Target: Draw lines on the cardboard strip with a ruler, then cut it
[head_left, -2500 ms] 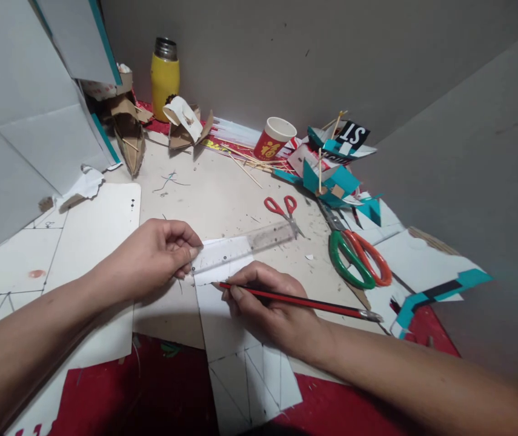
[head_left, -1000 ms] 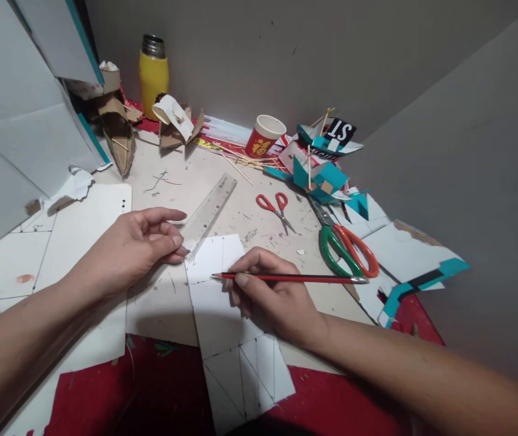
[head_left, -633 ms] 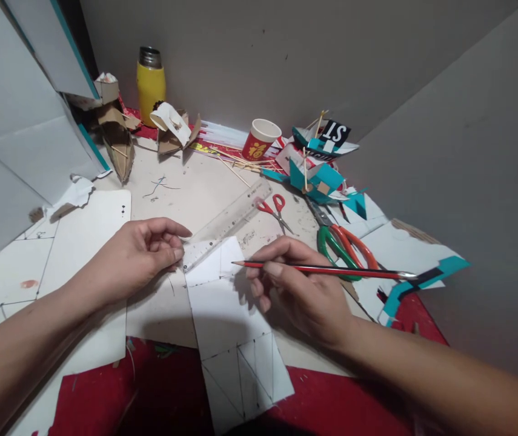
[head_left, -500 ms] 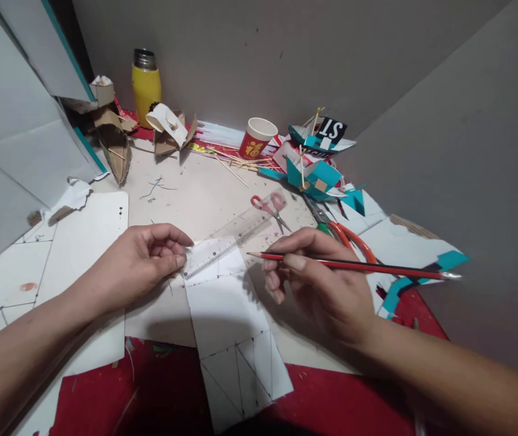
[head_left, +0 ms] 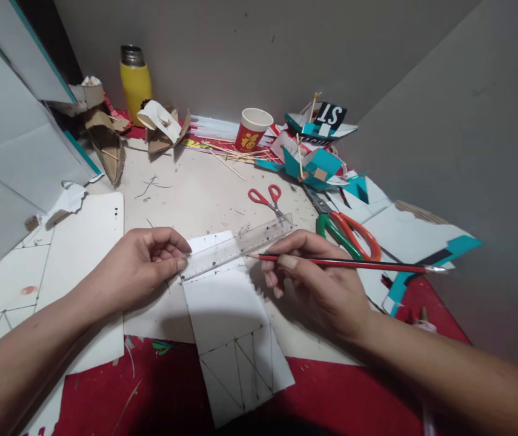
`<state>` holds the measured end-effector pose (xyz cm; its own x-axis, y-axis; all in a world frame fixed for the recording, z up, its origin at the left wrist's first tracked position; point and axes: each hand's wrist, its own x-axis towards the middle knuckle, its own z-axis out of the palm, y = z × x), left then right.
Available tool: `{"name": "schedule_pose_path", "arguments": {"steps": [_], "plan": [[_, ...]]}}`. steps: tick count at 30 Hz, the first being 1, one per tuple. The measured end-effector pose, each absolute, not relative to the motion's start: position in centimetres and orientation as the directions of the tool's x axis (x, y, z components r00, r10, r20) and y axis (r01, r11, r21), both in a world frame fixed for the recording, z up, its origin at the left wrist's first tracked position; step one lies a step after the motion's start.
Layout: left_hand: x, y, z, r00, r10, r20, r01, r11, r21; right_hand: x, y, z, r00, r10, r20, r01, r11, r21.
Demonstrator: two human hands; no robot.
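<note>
My left hand (head_left: 143, 263) pinches the left end of a clear plastic ruler (head_left: 229, 249) between thumb and fingers. The ruler lies at a slant across the upper part of a white paper strip (head_left: 226, 309). Pencil lines, some crossing diagonally, mark the strip's lower end. In my right hand (head_left: 325, 284) is a red and black pencil (head_left: 368, 264), its tip pointing left, close to the ruler's lower edge and the strip's right side. Whether the tip touches the paper I cannot tell. Small red-handled scissors (head_left: 265, 195) lie just beyond the ruler's right end.
Large scissors (head_left: 352, 233) with orange and green handles lie at right, by teal-edged card pieces (head_left: 404, 242). Behind stand paper boats (head_left: 315, 163), a red paper cup (head_left: 253, 130), thin sticks (head_left: 226, 163), cardboard boats (head_left: 108, 151) and a yellow bottle (head_left: 136, 88). A marked white sheet (head_left: 77, 272) is at left.
The ruler's right end has swung down towards me, uncovering the small scissors' handles, so it lies less steeply across the strip. Both hands keep their holds.
</note>
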<state>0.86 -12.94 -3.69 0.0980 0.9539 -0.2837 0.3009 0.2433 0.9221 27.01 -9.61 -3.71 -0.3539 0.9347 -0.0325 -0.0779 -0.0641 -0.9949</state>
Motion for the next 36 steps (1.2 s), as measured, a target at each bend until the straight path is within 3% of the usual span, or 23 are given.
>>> {"name": "schedule_pose_path", "arguments": {"steps": [25, 36], "plan": [[0.81, -12.61, -4.44, 0.104, 0.956, -0.274, 0.337, 0.226, 0.914, 27.43, -10.10, -3.67, -0.372, 0.925, -0.072, -0.091, -0.114, -0.989], [0.76, -12.63, -3.85, 0.078, 0.960, -0.271, 0.283, 0.239, 0.929, 27.33, -10.28, -4.09, -0.448, 0.894, 0.000, -0.064, -0.033, -0.997]]}}
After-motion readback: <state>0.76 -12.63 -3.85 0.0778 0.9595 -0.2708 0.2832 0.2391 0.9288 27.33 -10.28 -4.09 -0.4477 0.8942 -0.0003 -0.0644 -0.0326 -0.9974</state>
